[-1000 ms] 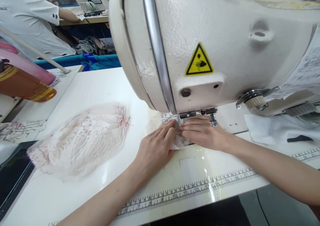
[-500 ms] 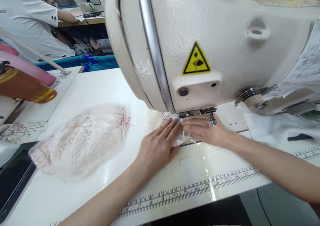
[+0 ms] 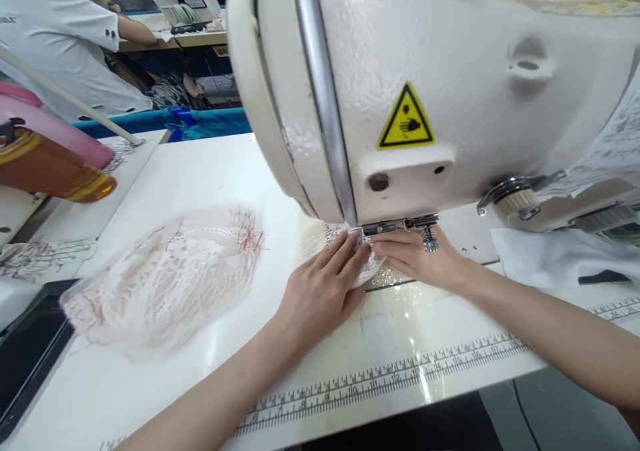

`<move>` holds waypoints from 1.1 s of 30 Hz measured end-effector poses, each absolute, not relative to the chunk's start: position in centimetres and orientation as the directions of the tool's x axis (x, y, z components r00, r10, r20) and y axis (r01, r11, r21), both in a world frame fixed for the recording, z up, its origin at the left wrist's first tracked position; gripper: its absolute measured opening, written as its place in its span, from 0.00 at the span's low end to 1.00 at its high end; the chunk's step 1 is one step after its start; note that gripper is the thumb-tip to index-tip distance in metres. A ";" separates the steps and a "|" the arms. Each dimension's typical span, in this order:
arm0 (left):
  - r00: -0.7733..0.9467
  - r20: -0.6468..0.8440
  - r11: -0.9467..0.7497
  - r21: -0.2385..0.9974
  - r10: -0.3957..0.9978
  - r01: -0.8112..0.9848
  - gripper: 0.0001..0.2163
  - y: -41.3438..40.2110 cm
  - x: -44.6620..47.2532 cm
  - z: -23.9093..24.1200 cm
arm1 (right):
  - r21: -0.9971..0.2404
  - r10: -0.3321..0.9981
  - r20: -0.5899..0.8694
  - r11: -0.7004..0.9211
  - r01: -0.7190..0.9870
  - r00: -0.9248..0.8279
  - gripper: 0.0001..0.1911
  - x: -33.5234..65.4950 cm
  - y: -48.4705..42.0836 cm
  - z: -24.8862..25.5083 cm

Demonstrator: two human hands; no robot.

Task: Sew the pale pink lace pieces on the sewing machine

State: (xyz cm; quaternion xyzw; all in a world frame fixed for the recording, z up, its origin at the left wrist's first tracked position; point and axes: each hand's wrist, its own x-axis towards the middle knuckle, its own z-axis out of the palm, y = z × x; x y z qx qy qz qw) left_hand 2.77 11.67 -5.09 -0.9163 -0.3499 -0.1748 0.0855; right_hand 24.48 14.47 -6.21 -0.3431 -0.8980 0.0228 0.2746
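Observation:
A small piece of white lace (image 3: 369, 270) lies on the table under the head of a cream sewing machine (image 3: 430, 84). My left hand (image 3: 320, 291) rests flat on the lace with its fingers stretched toward the presser foot (image 3: 380, 228). My right hand (image 3: 420, 256) lies flat on the lace's right side, fingers pointing left and nearly meeting those of the left hand. The needle area is mostly hidden by the machine head.
A stack of pinkish-white lace pieces (image 3: 165, 278) lies left of my hands on the white table (image 3: 200, 171). A printed ruler (image 3: 390, 378) runs along the front edge. White cloth (image 3: 550, 258) lies at right. A pink and gold object (image 3: 50, 158) sits far left; a person in white (image 3: 60, 44) stands behind.
The lace piece has slid away from me under the machine head, and both hands have followed it, staying flat on it.

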 end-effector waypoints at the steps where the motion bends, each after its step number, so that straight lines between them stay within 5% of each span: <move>1: 0.693 0.378 -0.739 -0.034 0.614 0.673 0.19 11.7 2.8 -5.1 | -0.254 0.643 0.472 0.754 0.606 -0.603 0.15 24.5 14.5 -6.1; 6: 0.674 0.381 -0.725 -0.015 0.633 0.689 0.18 11.9 3.0 -5.0 | -0.272 0.679 0.480 0.717 0.642 -0.556 0.17 24.2 14.4 -5.6; 17: 0.760 0.424 -0.824 -0.055 0.493 0.564 0.11 12.0 2.5 -4.7 | 0.151 0.556 0.507 0.695 0.703 -0.659 0.14 24.3 13.6 -5.5; 25: 0.701 0.428 -0.782 0.020 0.570 0.623 0.10 12.1 2.5 -4.5 | -0.083 0.565 0.456 0.796 0.599 -0.688 0.13 23.2 13.3 -6.4; 33: 0.676 0.426 -0.748 0.001 0.601 0.664 0.09 12.2 2.6 -4.8 | -0.081 0.527 0.479 0.823 0.562 -0.702 0.12 23.2 13.2 -6.7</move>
